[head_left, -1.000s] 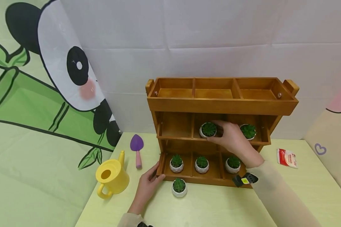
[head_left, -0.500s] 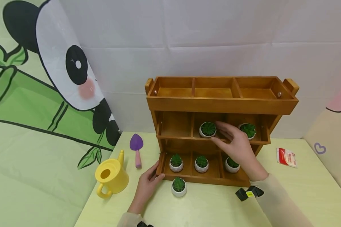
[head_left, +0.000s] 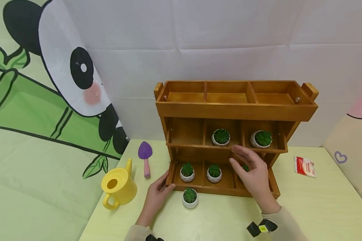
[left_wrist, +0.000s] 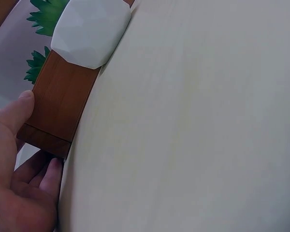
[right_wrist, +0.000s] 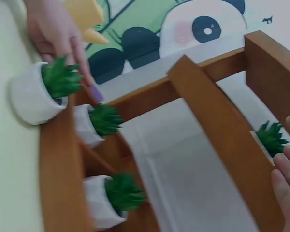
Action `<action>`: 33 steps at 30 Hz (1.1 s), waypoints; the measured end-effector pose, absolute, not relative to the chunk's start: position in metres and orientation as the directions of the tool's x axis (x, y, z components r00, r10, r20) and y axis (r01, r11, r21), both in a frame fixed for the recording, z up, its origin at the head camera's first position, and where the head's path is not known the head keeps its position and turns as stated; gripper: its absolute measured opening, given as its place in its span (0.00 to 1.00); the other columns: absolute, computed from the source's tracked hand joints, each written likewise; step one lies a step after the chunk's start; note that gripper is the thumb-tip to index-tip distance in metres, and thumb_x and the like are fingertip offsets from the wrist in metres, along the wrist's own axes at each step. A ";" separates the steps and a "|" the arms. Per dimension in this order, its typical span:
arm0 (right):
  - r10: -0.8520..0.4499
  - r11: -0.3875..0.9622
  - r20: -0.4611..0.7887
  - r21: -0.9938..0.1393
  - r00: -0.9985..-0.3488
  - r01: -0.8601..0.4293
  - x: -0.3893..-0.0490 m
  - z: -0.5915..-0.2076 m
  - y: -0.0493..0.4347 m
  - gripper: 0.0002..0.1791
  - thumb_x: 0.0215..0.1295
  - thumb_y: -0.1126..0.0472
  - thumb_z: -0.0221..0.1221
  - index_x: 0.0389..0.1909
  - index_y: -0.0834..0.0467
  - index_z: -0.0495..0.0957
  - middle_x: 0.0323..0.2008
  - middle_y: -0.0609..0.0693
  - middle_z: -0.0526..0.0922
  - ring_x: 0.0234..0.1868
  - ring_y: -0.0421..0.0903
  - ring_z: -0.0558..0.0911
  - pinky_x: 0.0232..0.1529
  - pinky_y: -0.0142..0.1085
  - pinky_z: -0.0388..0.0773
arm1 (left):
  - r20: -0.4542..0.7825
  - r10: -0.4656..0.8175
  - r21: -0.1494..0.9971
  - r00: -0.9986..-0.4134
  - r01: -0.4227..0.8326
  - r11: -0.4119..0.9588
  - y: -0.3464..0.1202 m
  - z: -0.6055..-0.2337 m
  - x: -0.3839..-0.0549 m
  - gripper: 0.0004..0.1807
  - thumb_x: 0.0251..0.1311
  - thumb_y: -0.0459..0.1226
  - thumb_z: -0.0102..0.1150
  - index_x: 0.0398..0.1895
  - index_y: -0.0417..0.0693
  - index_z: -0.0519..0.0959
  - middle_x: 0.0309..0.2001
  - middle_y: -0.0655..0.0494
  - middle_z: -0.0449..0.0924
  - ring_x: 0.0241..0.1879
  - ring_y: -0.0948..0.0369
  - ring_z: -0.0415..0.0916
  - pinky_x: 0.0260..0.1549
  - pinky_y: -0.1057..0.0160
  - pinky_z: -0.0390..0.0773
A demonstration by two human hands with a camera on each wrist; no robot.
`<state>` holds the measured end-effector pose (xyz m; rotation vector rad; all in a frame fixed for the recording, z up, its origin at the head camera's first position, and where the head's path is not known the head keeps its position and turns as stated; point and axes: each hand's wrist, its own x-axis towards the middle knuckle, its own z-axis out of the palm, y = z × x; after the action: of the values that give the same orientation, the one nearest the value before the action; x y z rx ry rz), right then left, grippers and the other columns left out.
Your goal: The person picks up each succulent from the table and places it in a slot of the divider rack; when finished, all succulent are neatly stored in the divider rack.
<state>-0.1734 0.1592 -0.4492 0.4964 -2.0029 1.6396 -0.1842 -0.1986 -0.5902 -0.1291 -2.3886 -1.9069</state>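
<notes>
A three-tier wooden shelf [head_left: 235, 111] with divided compartments stands against the back wall. My left hand [head_left: 157, 196] grips its lower left corner, thumb on the front board [left_wrist: 63, 96] and fingers around the end. A potted succulent [head_left: 221, 137] in a white pot sits in the middle tier's centre compartment, and another succulent [head_left: 261, 139] stands in the right one. My right hand [head_left: 254, 174] is held in front of the lower tier, fingers apart and holding nothing. It mostly hides the bottom-right succulent [head_left: 245, 168]. On the table before the shelf stands one more succulent [head_left: 190, 198].
Two succulents, a left one [head_left: 187, 172] and a centre one [head_left: 214, 173], occupy the bottom tier. Left of the shelf are a yellow watering can [head_left: 119, 186] and a purple trowel [head_left: 145, 152] with a pink handle. A red-and-white packet [head_left: 305, 167] lies to the right.
My right hand has let go of the succulent in the middle tier's centre compartment and drawn back down and to the right. The left hand keeps its place on the shelf corner.
</notes>
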 end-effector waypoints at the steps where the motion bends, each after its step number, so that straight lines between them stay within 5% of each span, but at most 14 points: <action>1: 0.026 0.204 0.589 -0.794 -0.808 -0.573 -0.171 -0.454 0.158 0.27 0.64 0.78 0.67 0.63 0.61 0.80 0.59 0.57 0.84 0.59 0.42 0.83 0.62 0.31 0.79 | 0.116 0.015 0.969 -0.993 0.117 0.218 -0.199 -0.590 -0.184 0.35 0.64 0.40 0.74 0.74 0.50 0.74 0.73 0.53 0.70 0.72 0.51 0.67 0.64 0.64 0.74; 25: -0.041 0.186 0.487 -0.854 -0.872 -0.486 -0.132 -0.550 0.123 0.23 0.60 0.75 0.72 0.56 0.62 0.83 0.52 0.61 0.86 0.52 0.51 0.87 0.55 0.37 0.84 | 0.101 0.005 0.967 -0.995 0.100 0.234 -0.199 -0.590 -0.184 0.34 0.65 0.40 0.73 0.74 0.52 0.75 0.73 0.56 0.71 0.72 0.52 0.67 0.64 0.63 0.74; 33: -0.047 0.214 0.363 -0.906 -0.931 -0.364 -0.124 -0.570 0.115 0.21 0.61 0.67 0.75 0.55 0.57 0.85 0.52 0.50 0.88 0.53 0.51 0.86 0.57 0.45 0.85 | 0.100 0.007 0.967 -0.995 0.099 0.233 -0.198 -0.590 -0.184 0.34 0.64 0.40 0.73 0.74 0.52 0.75 0.73 0.55 0.71 0.72 0.51 0.67 0.64 0.61 0.74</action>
<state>-0.1238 0.1148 -0.5695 0.3895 -2.2327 1.7806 -0.1839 -0.1980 -0.5900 -0.1039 -2.4079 -1.8977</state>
